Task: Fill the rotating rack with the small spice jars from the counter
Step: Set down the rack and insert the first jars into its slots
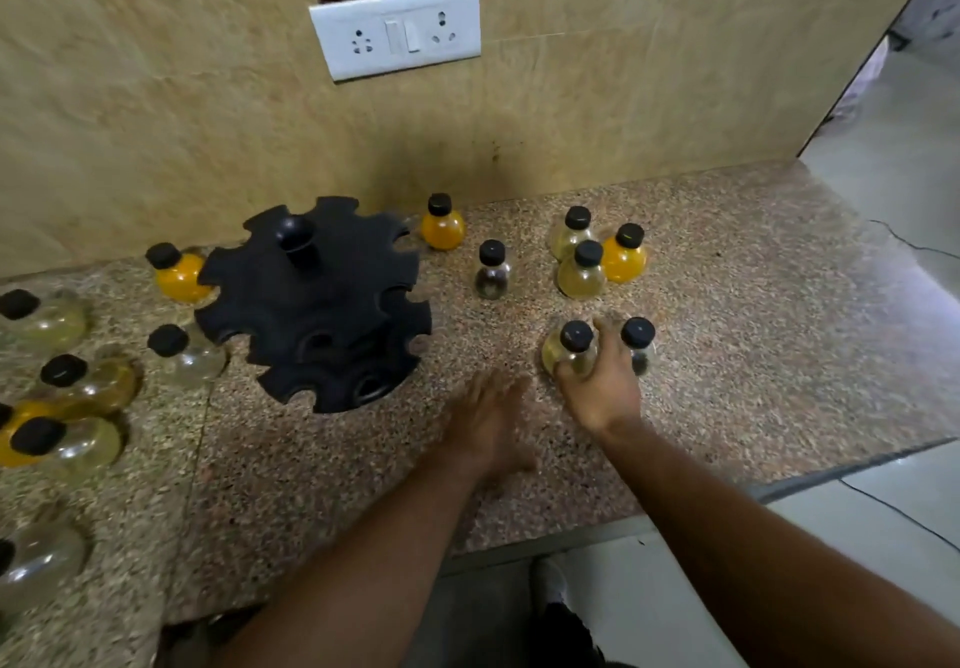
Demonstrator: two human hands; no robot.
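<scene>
The black rotating rack [317,304] stands on the speckled counter [753,329], its notched slots holding no jars. Small black-capped spice jars stand around it. My right hand [602,381] is wrapped around a pale yellow jar [569,350], and a dark jar [639,342] touches the hand's right side. My left hand [488,418] hovers flat and blurred over the counter with fingers apart and nothing in it. Behind stand a dark jar [492,270], two pale jars [582,270] and an orange jar [625,254]. Another orange jar [441,223] is by the wall.
Several more jars [67,381], some clear, some orange, stand left of the rack, near the frame's left edge. A tiled wall with a white socket plate [395,28] rises behind. The counter's front edge [571,532] and right end drop to a pale floor with a thin cable [904,511].
</scene>
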